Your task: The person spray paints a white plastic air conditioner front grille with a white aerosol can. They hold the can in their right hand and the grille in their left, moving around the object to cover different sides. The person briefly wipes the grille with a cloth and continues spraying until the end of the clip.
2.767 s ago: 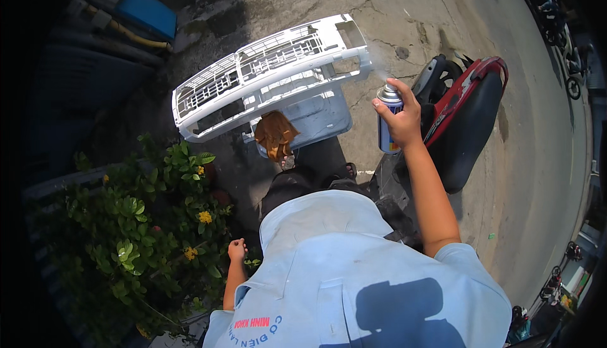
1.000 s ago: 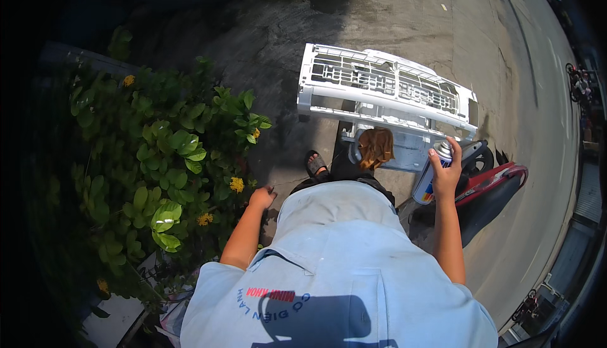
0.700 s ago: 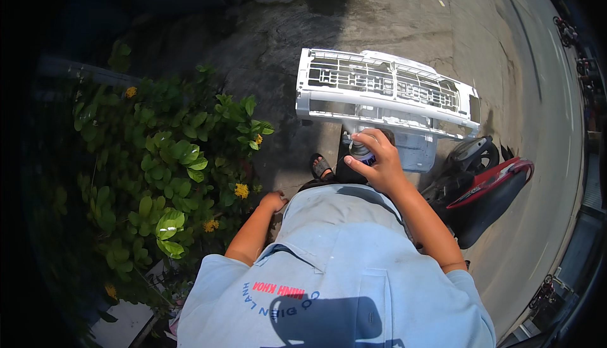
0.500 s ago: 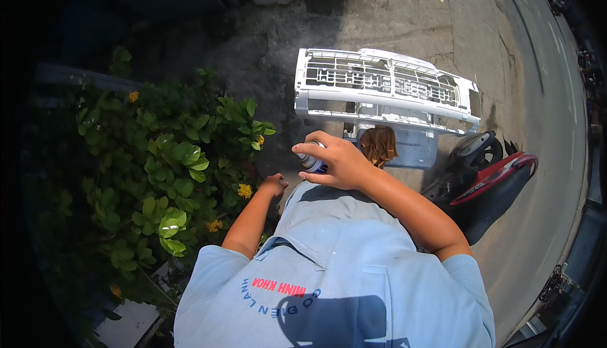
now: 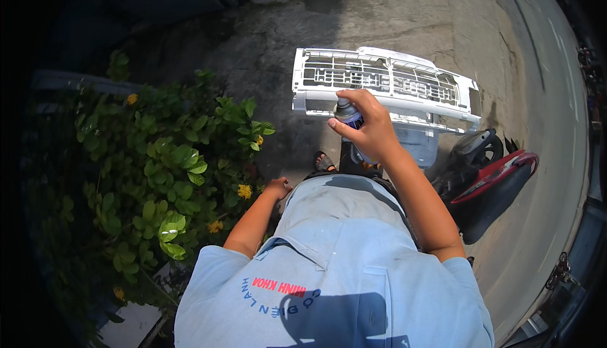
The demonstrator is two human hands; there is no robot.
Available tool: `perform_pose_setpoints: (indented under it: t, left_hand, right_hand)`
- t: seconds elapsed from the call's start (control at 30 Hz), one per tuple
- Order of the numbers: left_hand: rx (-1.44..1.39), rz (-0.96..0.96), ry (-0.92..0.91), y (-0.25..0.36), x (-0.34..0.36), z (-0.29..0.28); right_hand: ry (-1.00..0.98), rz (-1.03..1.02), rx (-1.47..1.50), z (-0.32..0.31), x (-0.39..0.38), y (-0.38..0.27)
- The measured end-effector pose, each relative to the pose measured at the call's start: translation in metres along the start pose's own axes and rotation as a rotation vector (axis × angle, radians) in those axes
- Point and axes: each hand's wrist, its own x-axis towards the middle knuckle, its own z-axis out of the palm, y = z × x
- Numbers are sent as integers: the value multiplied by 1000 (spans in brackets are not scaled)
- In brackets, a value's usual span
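Observation:
My right hand (image 5: 373, 126) is closed around a spray can (image 5: 348, 114), with the index finger over its nozzle. The can is silver with a dark blue label and tilts up toward a white plastic air-conditioner casing (image 5: 379, 101). Can and hand overlap the casing's near edge from this angle. The casing has a slatted grille and lies across a pale blue support (image 5: 414, 149). Down at my left side hangs my left hand (image 5: 277, 188), fingers curled, with nothing visible in it. It is close to the leafy shrub.
A leafy shrub (image 5: 158, 164) with yellow flowers fills the left. To the right a red and black motorbike (image 5: 487, 183) is parked beside the road (image 5: 550, 114). One sandalled foot (image 5: 324, 161) shows on the concrete below the casing.
My right hand has carried the spray can forward and right, from near my waist to the casing's near edge. A brown cloth-like thing below the casing is now hidden. My foot has come into view.

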Motion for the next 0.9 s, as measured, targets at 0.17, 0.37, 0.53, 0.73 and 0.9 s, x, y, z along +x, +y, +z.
perform_pose_setpoints:
  t: [0.17,0.37,0.53,0.73,0.9]
  left_hand:
    - [27,-60,-1,-16,5,11]
    - [-34,-91,32,-8,3,17]
    - [106,-21,-14,5,10,30]
    - [88,-23,93,79,12,8]
    - [-78,37,217,151,-3,28]
  right_hand:
    - [-385,44,-108,-12,-53,16]
    - [-272,258,-62,-72,-123,35]
    - [-36,145,78,-96,-121,28]
    - [181,191,222,-121,-139,75]
    - [395,398,126,-212,-208,125]
